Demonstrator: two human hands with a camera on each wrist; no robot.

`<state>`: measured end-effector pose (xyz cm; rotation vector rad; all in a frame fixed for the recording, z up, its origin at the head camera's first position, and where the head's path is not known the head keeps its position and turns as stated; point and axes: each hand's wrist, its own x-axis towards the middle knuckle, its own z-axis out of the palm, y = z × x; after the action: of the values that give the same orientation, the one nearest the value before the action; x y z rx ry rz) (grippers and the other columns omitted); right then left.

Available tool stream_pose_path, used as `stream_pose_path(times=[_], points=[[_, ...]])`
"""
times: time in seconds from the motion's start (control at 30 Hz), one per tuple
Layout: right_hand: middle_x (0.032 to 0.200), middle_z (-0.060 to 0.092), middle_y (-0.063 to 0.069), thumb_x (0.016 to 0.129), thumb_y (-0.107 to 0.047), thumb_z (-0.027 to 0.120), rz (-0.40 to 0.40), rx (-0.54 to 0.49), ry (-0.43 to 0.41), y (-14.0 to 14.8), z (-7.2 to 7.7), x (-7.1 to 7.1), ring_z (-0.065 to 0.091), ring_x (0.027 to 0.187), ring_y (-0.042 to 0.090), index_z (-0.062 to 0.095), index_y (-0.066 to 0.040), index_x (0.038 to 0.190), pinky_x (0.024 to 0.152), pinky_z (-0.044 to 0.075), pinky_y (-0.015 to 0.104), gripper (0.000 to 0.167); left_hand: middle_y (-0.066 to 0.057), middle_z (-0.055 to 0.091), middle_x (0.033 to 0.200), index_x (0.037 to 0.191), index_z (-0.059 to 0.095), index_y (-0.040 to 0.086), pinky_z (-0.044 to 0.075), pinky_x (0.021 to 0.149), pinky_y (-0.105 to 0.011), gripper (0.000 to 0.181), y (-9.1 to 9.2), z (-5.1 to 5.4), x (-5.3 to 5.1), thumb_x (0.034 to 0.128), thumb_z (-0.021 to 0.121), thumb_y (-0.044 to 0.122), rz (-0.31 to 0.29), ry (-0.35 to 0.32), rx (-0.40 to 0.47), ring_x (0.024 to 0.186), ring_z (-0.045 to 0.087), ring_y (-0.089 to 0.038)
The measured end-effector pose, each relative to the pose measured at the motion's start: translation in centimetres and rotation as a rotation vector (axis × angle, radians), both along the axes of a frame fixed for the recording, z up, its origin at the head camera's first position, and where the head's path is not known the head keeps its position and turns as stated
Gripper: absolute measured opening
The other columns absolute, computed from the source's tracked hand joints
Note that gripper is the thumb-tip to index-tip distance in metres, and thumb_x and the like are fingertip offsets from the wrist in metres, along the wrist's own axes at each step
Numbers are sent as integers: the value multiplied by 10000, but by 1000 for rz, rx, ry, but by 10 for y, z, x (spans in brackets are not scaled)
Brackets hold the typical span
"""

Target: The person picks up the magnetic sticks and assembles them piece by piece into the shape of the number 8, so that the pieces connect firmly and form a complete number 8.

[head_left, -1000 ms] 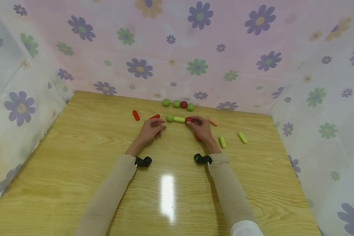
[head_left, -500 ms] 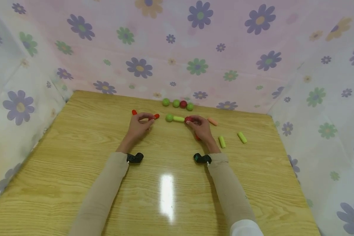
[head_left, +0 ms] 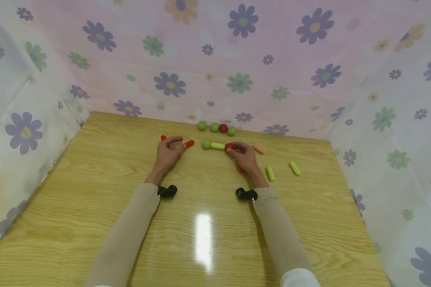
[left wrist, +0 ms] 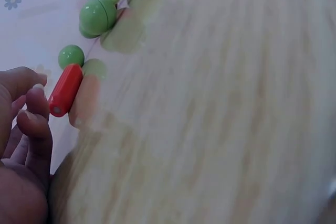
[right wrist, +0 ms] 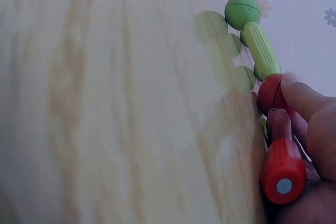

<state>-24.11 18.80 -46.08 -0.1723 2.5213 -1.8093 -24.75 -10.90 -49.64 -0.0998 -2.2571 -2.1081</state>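
The right hand point(head_left: 246, 157) pinches a red ball point(right wrist: 269, 96) touching a yellow-green stick point(right wrist: 261, 50); the left hand point(head_left: 166, 156), its fingers point(left wrist: 37, 102) loose and parted, is near a red stick point(left wrist: 66, 89).

I read the green ball point(right wrist: 243, 12) and red ball point(right wrist: 269, 97) on my monitor as smooth, glossy plastic, the red stick point(right wrist: 281, 163) as ridged, shiny plastic with a metallic-looking end disc point(right wrist: 284, 185). The wood-grained tabletop point(head_left: 208, 183) shines back at me; the backdrop point(head_left: 208, 63) and sleeves point(head_left: 123, 235) look like matt cloth
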Motion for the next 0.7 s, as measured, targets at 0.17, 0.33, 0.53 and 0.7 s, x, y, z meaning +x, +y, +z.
stream_pose_path(times=[0.17, 0.33, 0.53, 0.7], points=[[1226, 635, 309, 979, -74, 683, -5, 4, -15, -1, 0, 0, 615, 1066, 378, 621, 91, 1303, 776, 483, 146, 369, -294, 690, 1086, 1292, 636, -41, 492, 566, -215, 355, 1, -1, -3, 968, 697, 92, 23, 3, -24, 620, 623, -118], [1230, 636, 300, 980, -81, 683, -11, 7, -20, -1, 0, 1, 619, 1030, 312, 624, 83, 1304, 776, 484, 148, 368, -197, 630, 1280, 1319, 624, -13, 498, 645, -224, 402, 1, 2, -6, 958, 723, 131, -8, -36, -107, 827, 631, -165], [1223, 645, 295, 975, -73, 688, -8, 5, -7, 1, 0, 1, 614, 988, 257, 630, 83, 1296, 766, 488, 152, 362, -177, 609, 1286, 1335, 608, 21, 509, 828, -345, 426, 4, 4, -12, 945, 729, 143, -42, -56, -268, 1004, 621, -284], [1223, 643, 303, 972, -68, 691, 0, -10, 2, 1, -1, 1, 614, 979, 241, 625, 94, 1298, 775, 492, 159, 370, -224, 622, 1242, 1319, 607, -5, 506, 764, -343, 426, 7, 4, -16, 927, 733, 100, -39, -8, -365, 900, 622, -282]])
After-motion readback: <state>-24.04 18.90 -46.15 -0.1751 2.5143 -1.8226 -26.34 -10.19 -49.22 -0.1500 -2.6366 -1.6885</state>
